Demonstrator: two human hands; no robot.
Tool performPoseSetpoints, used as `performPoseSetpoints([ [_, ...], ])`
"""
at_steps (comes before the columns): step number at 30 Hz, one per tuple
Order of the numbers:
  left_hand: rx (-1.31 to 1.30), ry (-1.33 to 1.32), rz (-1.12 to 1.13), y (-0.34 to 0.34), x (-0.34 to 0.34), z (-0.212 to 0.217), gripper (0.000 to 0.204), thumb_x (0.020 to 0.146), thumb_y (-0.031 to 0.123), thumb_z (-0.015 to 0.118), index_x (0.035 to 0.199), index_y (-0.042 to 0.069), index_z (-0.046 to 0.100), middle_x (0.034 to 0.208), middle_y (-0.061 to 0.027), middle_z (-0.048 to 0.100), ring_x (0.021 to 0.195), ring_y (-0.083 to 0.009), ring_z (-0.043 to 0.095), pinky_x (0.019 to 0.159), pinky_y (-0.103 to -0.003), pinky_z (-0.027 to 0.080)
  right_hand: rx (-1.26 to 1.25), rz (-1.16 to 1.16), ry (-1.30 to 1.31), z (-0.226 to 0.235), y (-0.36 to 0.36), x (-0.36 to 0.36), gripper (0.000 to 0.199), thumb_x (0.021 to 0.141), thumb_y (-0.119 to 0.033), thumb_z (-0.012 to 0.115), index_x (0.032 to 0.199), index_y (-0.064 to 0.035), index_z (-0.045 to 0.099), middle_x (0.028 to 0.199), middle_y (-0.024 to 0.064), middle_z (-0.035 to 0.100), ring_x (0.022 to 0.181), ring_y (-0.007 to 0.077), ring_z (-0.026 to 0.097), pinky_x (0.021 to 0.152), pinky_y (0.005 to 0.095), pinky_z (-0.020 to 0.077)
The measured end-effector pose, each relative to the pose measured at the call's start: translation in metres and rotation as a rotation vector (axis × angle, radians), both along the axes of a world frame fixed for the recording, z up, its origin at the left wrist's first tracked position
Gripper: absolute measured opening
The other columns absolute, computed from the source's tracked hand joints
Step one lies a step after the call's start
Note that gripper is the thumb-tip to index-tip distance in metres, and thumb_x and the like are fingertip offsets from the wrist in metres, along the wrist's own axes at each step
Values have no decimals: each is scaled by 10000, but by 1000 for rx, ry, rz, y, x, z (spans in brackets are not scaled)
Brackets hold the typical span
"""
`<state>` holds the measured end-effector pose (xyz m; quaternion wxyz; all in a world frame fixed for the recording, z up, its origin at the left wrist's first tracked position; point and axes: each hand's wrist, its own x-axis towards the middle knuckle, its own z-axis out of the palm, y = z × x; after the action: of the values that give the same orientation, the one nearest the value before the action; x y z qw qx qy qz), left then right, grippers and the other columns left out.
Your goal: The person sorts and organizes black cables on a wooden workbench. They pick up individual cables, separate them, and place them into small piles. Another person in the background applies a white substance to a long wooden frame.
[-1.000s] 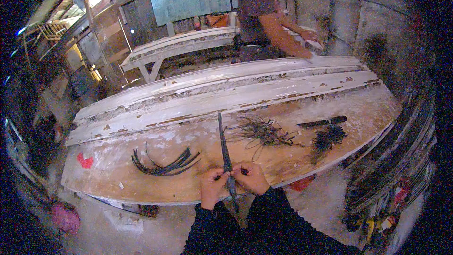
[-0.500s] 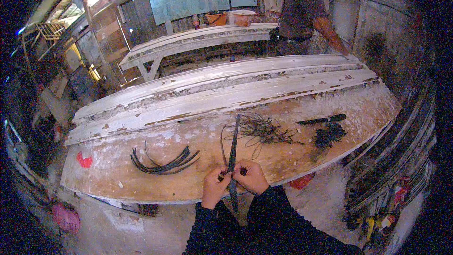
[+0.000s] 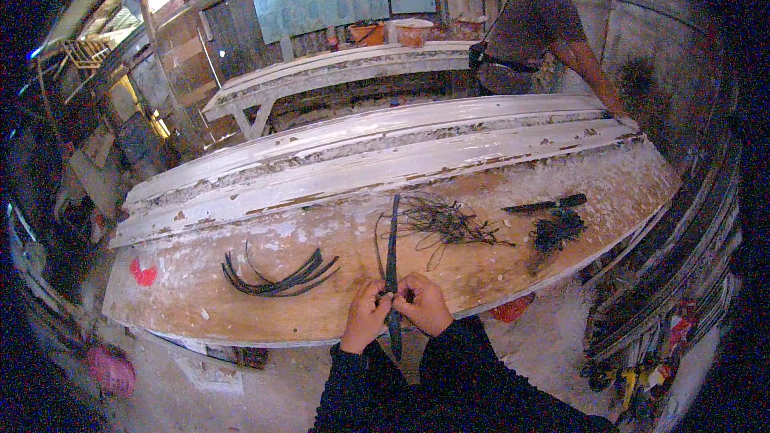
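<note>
Near the front edge of the worn wooden table (image 3: 265, 317), my left hand (image 3: 366, 317) and my right hand (image 3: 426, 305) meet with fingers pinched together at a long dark strip (image 3: 392, 248). The strip stands almost upright in the picture, its lower end hanging past my fingers. Both hands look closed on its middle; any thin cord between the fingertips is too small to make out. Just beyond my right hand lies a loose tangle of dark cord (image 3: 449, 220). To the left, several curved black strips (image 3: 285, 279) rest in a bundle.
A black-handled knife (image 3: 545, 204) lies at the right beside a dark bunch of cord (image 3: 559, 228). Raised white planks (image 3: 385, 148) run along the table's far side. A red scrap (image 3: 143, 273) is at far left. Across the table a person (image 3: 545, 24) leans over its right end.
The strip's upper end has swung slightly left, so it stands straighter. My hands stay nearly in place. Across the table, the person has shifted right, one arm reaching farther along the edge.
</note>
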<state>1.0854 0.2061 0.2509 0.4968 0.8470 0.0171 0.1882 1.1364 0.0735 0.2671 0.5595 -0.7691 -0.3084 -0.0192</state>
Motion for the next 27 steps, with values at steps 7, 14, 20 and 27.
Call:
performPoseSetpoints([
  [7, -215, 101, -100, -1, -5, 10, 159, 808, 124, 509, 902, -4, 520, 851, -87, 529, 763, -171, 524, 679, -269, 424, -23, -24, -64, 3, 0, 2, 228, 695, -238, 582, 710, -18, 525, 683, 147, 525, 646, 305, 501, 592, 383, 394],
  [14, -414, 86, -55, 0, -7, 6, 127, 821, 108, 505, 895, 6, 520, 856, -54, 517, 786, -133, 498, 713, -243, 404, 40, 83, 33, 3, -3, 2, 190, 713, -210, 563, 724, -21, 544, 686, 130, 550, 620, 235, 532, 577, 337, 418],
  [20, -450, 53, -44, 8, -2, -9, 116, 831, 115, 502, 855, 4, 526, 878, -37, 502, 822, -108, 465, 750, -226, 374, 41, 136, 79, -2, -3, 5, 172, 745, -188, 540, 754, -18, 569, 676, 120, 564, 607, 193, 540, 581, 321, 428],
  [27, -712, 155, 33, 5, -14, 5, 142, 846, 145, 487, 895, 24, 544, 819, -12, 533, 770, -101, 481, 710, -224, 389, 50, 49, 89, 2, 0, 2, 173, 773, -185, 520, 763, -22, 580, 669, 120, 578, 606, 201, 562, 584, 328, 445],
])
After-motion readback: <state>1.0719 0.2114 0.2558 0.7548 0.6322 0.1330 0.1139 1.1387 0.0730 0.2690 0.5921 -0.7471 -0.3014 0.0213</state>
